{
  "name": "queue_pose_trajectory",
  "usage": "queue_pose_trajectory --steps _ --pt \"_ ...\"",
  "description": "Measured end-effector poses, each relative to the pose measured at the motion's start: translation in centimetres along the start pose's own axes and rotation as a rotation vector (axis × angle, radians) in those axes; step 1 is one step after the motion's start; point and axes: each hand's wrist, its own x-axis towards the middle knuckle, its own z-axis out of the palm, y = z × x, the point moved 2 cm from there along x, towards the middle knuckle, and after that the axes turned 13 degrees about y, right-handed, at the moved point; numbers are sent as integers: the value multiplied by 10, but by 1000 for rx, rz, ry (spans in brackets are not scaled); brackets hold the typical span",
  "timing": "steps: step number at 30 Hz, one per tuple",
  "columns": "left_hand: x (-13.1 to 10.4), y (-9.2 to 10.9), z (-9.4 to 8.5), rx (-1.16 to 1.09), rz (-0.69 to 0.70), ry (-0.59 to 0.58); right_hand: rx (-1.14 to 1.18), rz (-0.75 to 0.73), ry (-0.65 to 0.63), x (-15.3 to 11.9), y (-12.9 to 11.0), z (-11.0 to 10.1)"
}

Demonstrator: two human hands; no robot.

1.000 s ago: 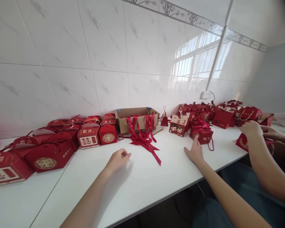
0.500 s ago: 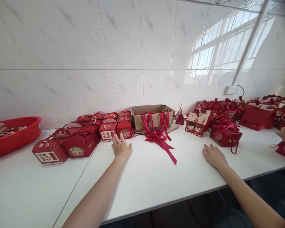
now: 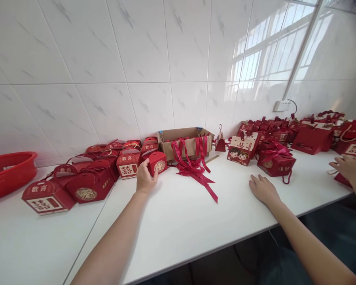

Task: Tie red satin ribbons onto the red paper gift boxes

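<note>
My left hand grips a small red gift box with a gold round emblem, tilted and partly hidden by my fingers. Close behind that hand stands a red and white box in a row of similar boxes. My right hand lies flat on the white table, fingers stretched and holding nothing. Beyond it sits a dark red box with a ribbon bow. Dark pink ribbons hang over the front of a cardboard box and trail onto the table.
Several red boxes and a red plastic basin are on the left. A box with two cartoon faces and many red gift boxes stand on the right. Another person's hand rests by a red box at the right edge.
My left hand has closed on the small red box and tilted it. The right hand stays on the table. The view has shifted; the other person's hand at left is gone from view.
</note>
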Motion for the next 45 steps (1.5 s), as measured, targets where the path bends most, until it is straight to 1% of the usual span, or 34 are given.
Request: queue_pose_trajectory --steps 4,6,9,11,16,22,26,31,36,39,41,43,45 --pt "0 2 1 -35 -7 27 -3 -1 10 0 0 0" --pt "-1 0 3 -25 -69 22 0 0 14 -1 0 0" --pt "-2 -5 7 -11 -203 -48 7 1 23 -1 0 0" --pt "-3 -8 8 -16 -246 -66 11 3 24 -1 0 0" --pt "-1 -11 8 -70 -254 -30 10 0 14 -1 0 -1" --pt "-1 -16 10 -166 -316 -5 0 4 -5 -1 -1 -4" --pt "-1 -21 13 -213 -382 -34 4 7 -3 0 -1 -4" --pt "1 -28 19 -261 -466 -128 23 13 -4 -1 -2 -4" --pt "2 -34 20 -263 -501 -115 51 16 -9 -2 -4 -8" --pt "0 -30 15 -235 -486 -123 75 4 -4 -2 -6 -14" --pt "-1 -23 10 -188 -462 -137 108 -39 -5 -4 -9 -20" --pt "-3 -14 4 -137 -430 -151 158 -125 -18 -12 -17 -27" --pt "-6 -4 -1 -113 -388 -173 222 -244 -39 -25 -31 -36"
